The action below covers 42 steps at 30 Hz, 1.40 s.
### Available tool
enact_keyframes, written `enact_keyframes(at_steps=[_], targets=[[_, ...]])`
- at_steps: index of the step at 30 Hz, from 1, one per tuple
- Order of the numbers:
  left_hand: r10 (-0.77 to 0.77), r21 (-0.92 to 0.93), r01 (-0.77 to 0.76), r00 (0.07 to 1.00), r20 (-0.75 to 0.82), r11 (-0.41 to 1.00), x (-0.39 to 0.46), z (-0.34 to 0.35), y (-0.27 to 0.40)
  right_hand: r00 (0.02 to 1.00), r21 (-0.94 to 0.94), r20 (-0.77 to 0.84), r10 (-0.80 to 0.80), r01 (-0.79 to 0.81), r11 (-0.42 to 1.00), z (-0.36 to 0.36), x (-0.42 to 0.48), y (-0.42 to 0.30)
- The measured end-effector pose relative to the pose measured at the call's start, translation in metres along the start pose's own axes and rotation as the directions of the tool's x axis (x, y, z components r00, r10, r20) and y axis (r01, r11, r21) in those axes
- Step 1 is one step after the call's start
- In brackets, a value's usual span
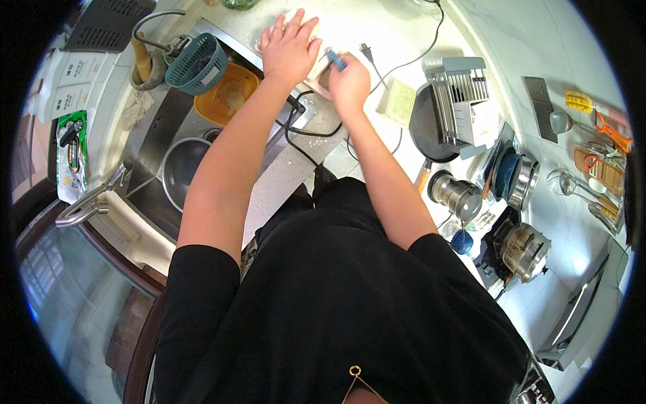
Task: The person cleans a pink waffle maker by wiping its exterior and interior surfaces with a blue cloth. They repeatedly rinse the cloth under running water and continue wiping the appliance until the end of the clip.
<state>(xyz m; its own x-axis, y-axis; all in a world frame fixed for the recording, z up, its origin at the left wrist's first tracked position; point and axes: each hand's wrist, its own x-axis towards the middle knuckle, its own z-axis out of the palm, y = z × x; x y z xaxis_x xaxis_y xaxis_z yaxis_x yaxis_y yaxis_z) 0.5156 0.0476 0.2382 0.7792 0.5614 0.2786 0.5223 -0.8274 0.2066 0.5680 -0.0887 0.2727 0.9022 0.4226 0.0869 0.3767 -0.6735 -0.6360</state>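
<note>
My left hand (pixel 288 53) lies palm down with its fingers spread on a pale object at the counter's far side. Bright glare washes out that object's outline. Close to its right, my right hand (pixel 349 78) is closed around a small blue-handled tool (pixel 336 59). The tool's tip points up and left, towards my left hand. Between and below the hands shows a pale pinkish body (pixel 317 83), mostly covered by them. I cannot tell what it is. A black cord (pixel 315 134) loops over the counter edge just below.
Left is a steel sink (pixel 166 113) with an orange basket (pixel 222 103), a teal basket (pixel 197 64), a metal bowl (pixel 184 169) and a faucet (pixel 96 199). Rightward are a plug (pixel 367 52), a yellowish cloth (pixel 398 102), a frying pan (pixel 424 123), a rack (pixel 464 78) and pots (pixel 525 252).
</note>
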Motion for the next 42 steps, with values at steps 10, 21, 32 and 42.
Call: enact_keyframes(at_steps=[10,21,32,42], targets=[[-0.009,-0.009,0.008,0.999,-0.033,1.000,-0.002,0.007,0.001,0.989,0.069,0.145,0.024,-0.034,0.997,0.003,-0.013,-0.002],[0.003,0.036,-0.003,1.000,-0.023,0.999,-0.001,0.005,0.002,0.996,0.091,0.077,-0.043,0.036,0.995,0.010,-0.016,-0.007],[-0.031,-0.105,0.032,0.999,0.011,0.994,0.009,-0.031,0.011,0.990,0.172,-0.053,0.129,-0.118,0.978,0.014,0.024,-0.004],[-0.023,0.044,0.023,1.000,-0.015,0.999,0.005,0.006,0.004,0.992,0.130,0.110,0.067,-0.081,0.988,0.008,0.017,-0.004]])
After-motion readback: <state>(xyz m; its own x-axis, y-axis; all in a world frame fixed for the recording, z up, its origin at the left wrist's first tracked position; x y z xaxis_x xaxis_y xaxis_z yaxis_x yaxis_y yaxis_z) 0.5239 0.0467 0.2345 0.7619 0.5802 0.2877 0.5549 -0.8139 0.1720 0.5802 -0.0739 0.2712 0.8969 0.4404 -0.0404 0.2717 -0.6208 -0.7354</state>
